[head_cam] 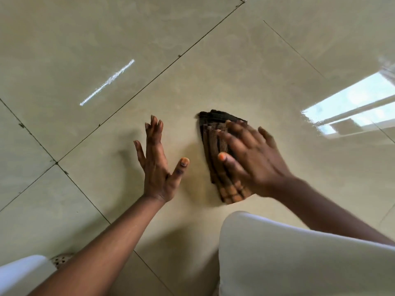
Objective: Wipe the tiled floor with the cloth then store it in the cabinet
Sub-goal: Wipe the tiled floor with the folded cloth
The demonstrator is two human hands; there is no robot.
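Note:
A folded brown checked cloth (213, 133) lies flat on the glossy beige tiled floor (192, 60). My right hand (254, 157) presses down on top of it with fingers spread, covering its middle. My left hand (159, 163) hovers just left of the cloth, palm down, fingers apart, holding nothing. No cabinet is in view.
My white-clad knee (288, 253) fills the lower right, another white-clad part (19, 274) the lower left corner. A round floor drain (61, 260) shows beside it. Dark grout lines cross the floor. A window's reflection (352, 105) shines at the right.

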